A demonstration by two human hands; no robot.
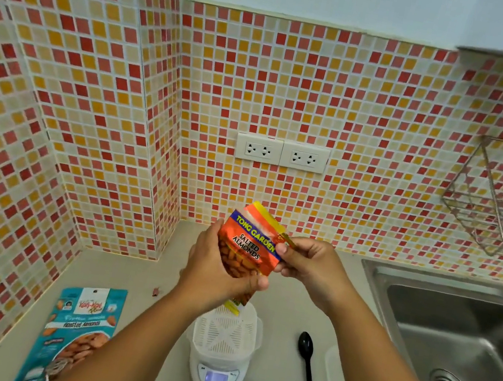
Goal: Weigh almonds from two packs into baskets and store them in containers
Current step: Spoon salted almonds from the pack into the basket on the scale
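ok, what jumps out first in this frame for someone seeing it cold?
The orange salted-almond pack held up mid-frame, left hand round its body, right hand pinching its torn top corner. Below it a white basket sits on the scale; a teal roasted-almond pack lies on the counter to the left.

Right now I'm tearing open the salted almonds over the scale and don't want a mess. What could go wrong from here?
1. The right hand pinches the corner of the orange salted almonds pack while the left hand grips its body; a sudden rip could scatter nuts past the white basket.
2. The basket sits on a small digital scale, so a bump might tip it.
3. The sink lies close by; strays could roll in.
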